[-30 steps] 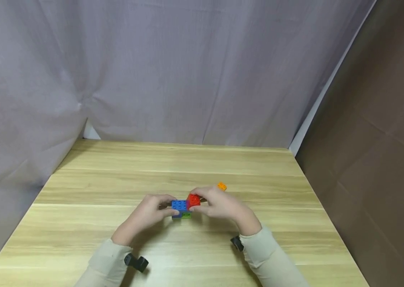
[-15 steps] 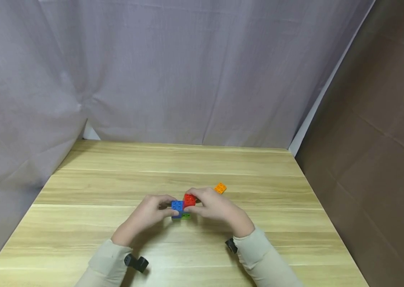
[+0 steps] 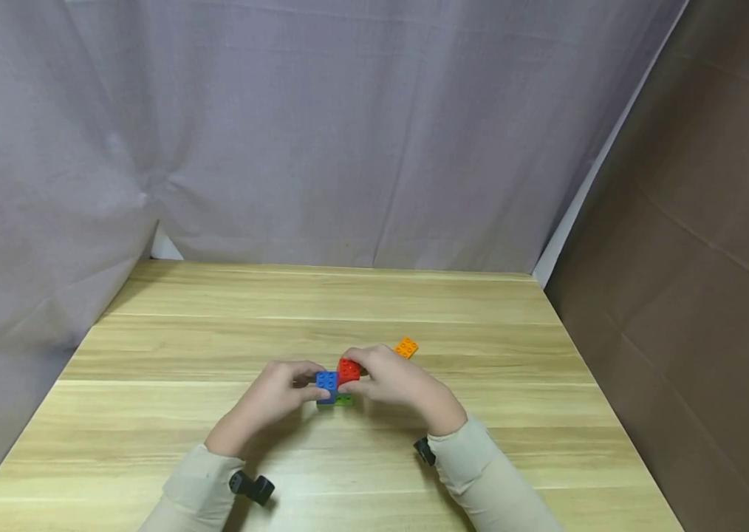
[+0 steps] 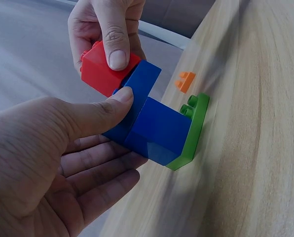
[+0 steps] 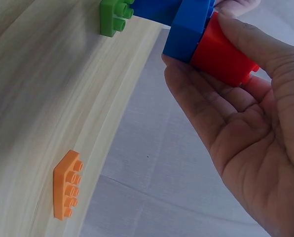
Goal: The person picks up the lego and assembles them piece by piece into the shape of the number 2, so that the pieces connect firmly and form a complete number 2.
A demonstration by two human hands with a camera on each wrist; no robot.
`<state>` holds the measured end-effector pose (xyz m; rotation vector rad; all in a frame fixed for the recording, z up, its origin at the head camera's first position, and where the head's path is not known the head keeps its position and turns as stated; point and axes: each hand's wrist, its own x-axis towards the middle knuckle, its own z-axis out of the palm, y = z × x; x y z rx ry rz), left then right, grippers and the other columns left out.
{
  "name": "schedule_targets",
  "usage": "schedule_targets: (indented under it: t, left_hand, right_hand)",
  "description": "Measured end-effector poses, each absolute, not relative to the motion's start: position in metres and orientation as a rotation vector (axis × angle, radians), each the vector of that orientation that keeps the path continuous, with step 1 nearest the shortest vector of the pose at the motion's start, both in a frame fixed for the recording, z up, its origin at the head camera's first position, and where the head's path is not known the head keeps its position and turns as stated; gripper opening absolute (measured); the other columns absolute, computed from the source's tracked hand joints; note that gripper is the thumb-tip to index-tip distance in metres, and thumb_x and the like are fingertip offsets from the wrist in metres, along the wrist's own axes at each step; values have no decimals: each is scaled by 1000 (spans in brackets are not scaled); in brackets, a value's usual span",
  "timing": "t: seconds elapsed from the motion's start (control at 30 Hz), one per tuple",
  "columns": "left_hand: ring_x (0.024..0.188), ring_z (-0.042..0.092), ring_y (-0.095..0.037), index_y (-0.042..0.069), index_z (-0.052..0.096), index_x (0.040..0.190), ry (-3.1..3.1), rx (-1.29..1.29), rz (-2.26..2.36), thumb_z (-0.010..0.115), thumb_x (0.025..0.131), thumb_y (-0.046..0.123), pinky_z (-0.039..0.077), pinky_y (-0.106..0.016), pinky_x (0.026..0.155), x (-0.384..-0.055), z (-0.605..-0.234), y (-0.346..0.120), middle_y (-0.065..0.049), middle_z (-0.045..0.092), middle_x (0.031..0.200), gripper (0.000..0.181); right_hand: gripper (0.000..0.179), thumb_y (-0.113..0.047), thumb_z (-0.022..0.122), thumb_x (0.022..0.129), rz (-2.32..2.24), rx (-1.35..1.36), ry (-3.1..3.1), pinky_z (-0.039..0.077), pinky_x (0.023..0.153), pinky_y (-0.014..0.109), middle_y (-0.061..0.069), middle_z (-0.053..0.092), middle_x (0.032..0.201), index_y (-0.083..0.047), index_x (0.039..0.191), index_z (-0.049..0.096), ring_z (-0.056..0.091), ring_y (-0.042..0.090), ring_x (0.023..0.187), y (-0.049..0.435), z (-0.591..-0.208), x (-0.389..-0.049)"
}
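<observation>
My left hand point(image 3: 281, 388) grips a small stack of toy building bricks from the left side. The stack has a green plate point(image 4: 199, 128) at its base, a blue brick point(image 4: 159, 129) on that, and a longer blue brick point(image 4: 146, 76) above, overhanging to the right. From the other side my right hand point(image 3: 404, 383) pinches a red brick point(image 3: 349, 371) between thumb and fingers. The red brick sits against the studded top of the upper blue brick, at its right end. In the left wrist view, my left thumb presses on the upper blue brick beside the red one.
An orange studded plate point(image 3: 407, 347) lies on the wooden table point(image 3: 215, 332), behind my right hand. Grey curtains point(image 3: 295, 148) hang behind and to the left; a brown one point(image 3: 700, 244) hangs at the right. Each wrist wears a small black camera point(image 3: 252, 488).
My right hand has moved left with the red brick, which now covers more of the upper blue brick's studs. More of the orange plate shows. My left hand has stayed nearly still.
</observation>
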<state>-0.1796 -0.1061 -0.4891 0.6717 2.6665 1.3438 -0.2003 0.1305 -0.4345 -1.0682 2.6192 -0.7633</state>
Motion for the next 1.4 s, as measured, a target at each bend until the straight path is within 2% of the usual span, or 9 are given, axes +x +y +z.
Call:
schedule_targets:
  t: [0.5,0.8,1.4]
  left_hand:
    - [93,69,-14,17,75,110,2658,662,1333,80,86,33,57,-38,86,-180,-489,-106,5,74,102,29]
    - [93,69,-11,19,74,109,2668,674,1323,80,86,33,57,-37,86,-179,-492,-107,7,74,101,28]
    - [95,69,-12,19,74,109,2664,671,1318,80,86,33,57,-37,87,-181,-490,-107,7,74,102,28]
  right_hand:
    - [22,-31,75,93,-755,-1070,2614,51,63,21,-10,61,81,-16,103,62,55,7,70,131,-436,-201]
    - [22,-25,76,92,-750,-1073,2613,48,60,20,-9,59,78,-13,104,62,52,5,66,128,-435,-198]
    - [21,-27,76,92,-728,-1055,2619,47,59,20,-9,58,76,-15,101,61,50,5,65,127,-434,-198]
